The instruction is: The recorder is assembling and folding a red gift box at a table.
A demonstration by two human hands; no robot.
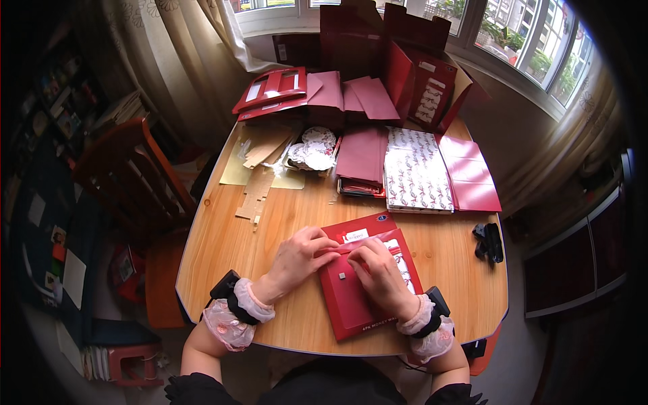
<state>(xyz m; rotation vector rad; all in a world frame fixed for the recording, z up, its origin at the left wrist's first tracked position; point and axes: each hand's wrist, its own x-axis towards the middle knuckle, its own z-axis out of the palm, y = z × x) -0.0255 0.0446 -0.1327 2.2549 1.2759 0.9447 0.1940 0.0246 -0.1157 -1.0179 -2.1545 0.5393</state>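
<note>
A red cardboard package (372, 324) lies slightly turned on the wooden table in front of me. Across its upper part runs a translucent red strip or flap. My left hand (306, 253) pinches the left end of this flap between thumb and fingers. My right hand (377, 268) is bent over the flap's middle, its fingertips on or just above it; whether they grip it cannot be told. Between the hands, a small grey-white square (341, 276) rests on the red surface. Patterned white paper (402, 266) shows at the package's right side, partly behind my right hand.
Behind the package stand stacked red envelopes (360, 157), a patterned white stack (417, 172) and red sheets (471, 172). Round printed cutouts (314, 149) and tan strips (255, 197) lie back left. A black strap bundle (488, 243) is at the right edge; red boxes (433, 91) rise by the window.
</note>
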